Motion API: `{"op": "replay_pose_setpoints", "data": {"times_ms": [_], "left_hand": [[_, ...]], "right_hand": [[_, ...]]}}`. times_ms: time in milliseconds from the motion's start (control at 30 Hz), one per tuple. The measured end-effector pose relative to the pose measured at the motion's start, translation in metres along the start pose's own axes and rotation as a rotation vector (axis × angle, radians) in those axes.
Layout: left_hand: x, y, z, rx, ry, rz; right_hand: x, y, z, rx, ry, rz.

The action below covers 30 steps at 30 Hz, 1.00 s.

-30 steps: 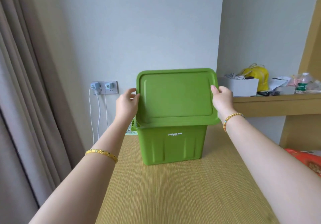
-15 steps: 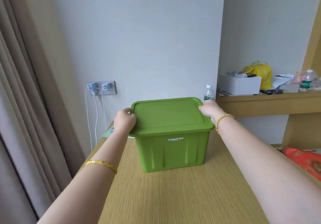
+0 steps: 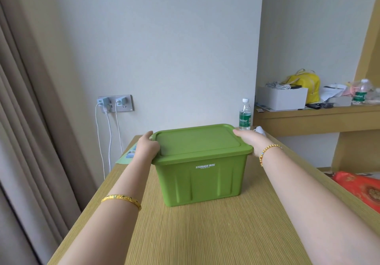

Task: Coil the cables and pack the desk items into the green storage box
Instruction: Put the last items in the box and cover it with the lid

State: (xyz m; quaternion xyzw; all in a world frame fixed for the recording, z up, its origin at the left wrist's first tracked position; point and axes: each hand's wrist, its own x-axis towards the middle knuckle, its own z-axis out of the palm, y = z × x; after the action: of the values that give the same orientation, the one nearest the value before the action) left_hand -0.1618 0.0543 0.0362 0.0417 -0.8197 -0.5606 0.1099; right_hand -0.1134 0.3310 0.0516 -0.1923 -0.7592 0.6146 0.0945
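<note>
Hands: L grip [image 3: 148, 146] & R grip [image 3: 249, 139] curled round lid [image 3: 197, 141] edges, box [image 3: 201, 180] closed.

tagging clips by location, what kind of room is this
Probably a hotel room or bedroom, not a workshop. Full-length curtains hang at the left, a wood-grain desk stands against a plain wall with a socket panel, and a built-in shelf holds a yellow bag and other personal clutter.

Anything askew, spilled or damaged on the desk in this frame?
Nothing stands out. The lid sits level on the green storage box, left hand and right hand at its ends. The water bottle stands upright behind.
</note>
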Motion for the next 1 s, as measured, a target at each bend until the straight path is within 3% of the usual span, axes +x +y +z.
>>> {"op": "replay_pose_setpoints", "data": {"times_ms": [67, 200, 400, 700, 1000], "left_hand": [[-0.002, -0.003, -0.001, -0.051, 0.011, -0.064], [-0.018, -0.011, 0.000, -0.392, -0.003, -0.282], [-0.045, -0.023, 0.009, -0.814, 0.020, -0.243], [0.020, 0.016, -0.017, -0.742, -0.012, -0.071], [0.154, -0.006, -0.017, -0.791, 0.035, -0.057]], "right_hand": [[-0.006, 0.008, -0.002, 0.261, -0.131, 0.119], [-0.014, 0.026, -0.003, 0.416, -0.185, 0.152], [-0.022, 0.028, 0.008, 0.659, -0.111, 0.084], [0.002, 0.008, 0.041, 0.843, -0.017, 0.016], [0.098, -0.014, 0.125, 0.891, -0.109, 0.003]]}}
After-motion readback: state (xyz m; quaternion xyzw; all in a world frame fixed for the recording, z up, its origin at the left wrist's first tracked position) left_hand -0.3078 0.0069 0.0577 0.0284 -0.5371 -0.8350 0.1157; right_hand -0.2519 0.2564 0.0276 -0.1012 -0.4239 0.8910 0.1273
